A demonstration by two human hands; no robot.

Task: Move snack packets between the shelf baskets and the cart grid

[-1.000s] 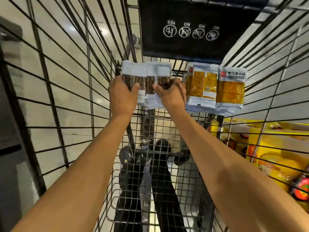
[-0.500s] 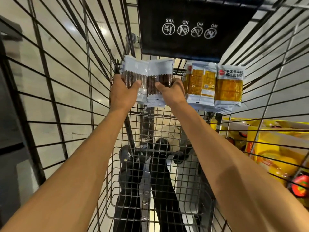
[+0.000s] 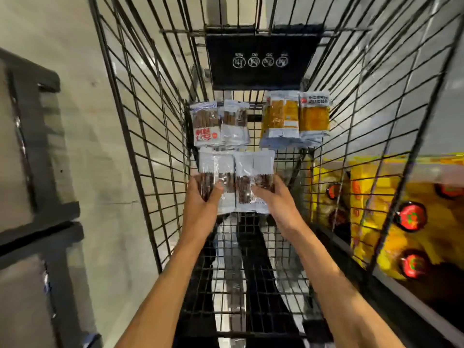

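Your left hand (image 3: 203, 200) and right hand (image 3: 273, 200), together gripping the silver packets (image 3: 253, 167), have drawn back from the brown packets (image 3: 219, 124) at the cart's (image 3: 150, 146) far end; a second row probably follows.

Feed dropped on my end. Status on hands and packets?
Hands: left hand and right hand both grip held packets, mid-cart. Brown-stick stack and yellow packets lie at far end. No obstruction seen.

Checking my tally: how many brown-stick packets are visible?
4 brown-stick packets: two side by side at the far left of the cart; two nearer, one in the left hand, one in the right hand. More may be stacked beneath.
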